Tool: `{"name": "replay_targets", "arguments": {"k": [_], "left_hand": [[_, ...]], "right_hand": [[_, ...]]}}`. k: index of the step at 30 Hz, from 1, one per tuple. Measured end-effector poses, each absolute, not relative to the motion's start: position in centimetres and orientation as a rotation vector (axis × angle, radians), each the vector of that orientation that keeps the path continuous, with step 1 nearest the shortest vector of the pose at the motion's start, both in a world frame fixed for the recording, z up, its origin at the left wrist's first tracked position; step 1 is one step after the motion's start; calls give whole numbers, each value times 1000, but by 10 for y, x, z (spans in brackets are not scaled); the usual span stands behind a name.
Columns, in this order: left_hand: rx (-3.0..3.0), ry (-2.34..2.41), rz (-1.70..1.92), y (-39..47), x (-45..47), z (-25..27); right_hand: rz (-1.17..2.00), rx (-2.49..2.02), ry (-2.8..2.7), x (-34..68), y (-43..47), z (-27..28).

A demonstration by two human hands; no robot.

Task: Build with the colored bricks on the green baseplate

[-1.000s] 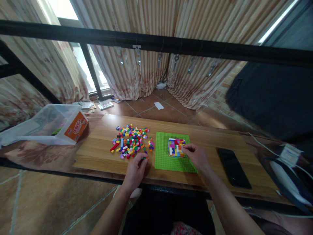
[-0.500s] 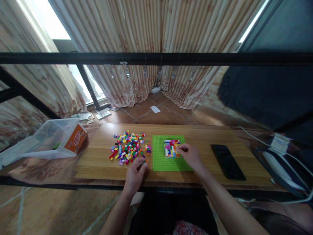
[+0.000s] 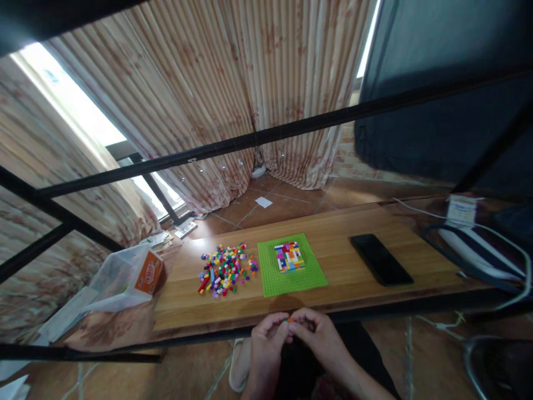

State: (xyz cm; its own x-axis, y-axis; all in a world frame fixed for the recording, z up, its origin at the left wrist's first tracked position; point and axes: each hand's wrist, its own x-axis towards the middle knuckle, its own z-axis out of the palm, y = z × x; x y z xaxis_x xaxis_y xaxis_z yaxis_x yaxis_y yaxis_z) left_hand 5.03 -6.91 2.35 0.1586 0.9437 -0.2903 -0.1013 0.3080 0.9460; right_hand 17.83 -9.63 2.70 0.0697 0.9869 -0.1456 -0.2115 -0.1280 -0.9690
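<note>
My left hand [image 3: 268, 336] and my right hand [image 3: 316, 332] meet fingertip to fingertip just in front of the board's near edge. Both are closed in a pinch. Between them shows a bit of a green toy brick [image 3: 286, 320] on the left side and an orange toy brick [image 3: 291, 320] on the right; the fingers hide most of both. Beyond my hands lies a green baseplate [image 3: 272, 283], bearing a square block of multicoloured bricks [image 3: 290, 257]. To its left a loose pile of small coloured bricks [image 3: 225, 269] is spread out.
The wooden board [image 3: 333, 228] carries a black phone [image 3: 381, 259] at right. A clear plastic bin [image 3: 125, 278] with an orange label lies at far left. A black metal bar [image 3: 233, 143] crosses beyond the board. A white cable [image 3: 416, 209] runs at the right.
My right hand has left the brick block and come back toward my body. My left hand has moved from beside the pile to meet it. The camera view has tilted.
</note>
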Motion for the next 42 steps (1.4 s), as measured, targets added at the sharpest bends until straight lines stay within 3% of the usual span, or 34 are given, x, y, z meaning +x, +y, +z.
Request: {"name": "replay_targets", "arguments": {"k": [27,42], "left_hand": [[1024,973,884,-130,126,101],[1091,1363,1155,-30,60,38]], "right_hand": [[1463,-962,-617,266,-165,67],[866,-1452,-880,276,4,27]]}}
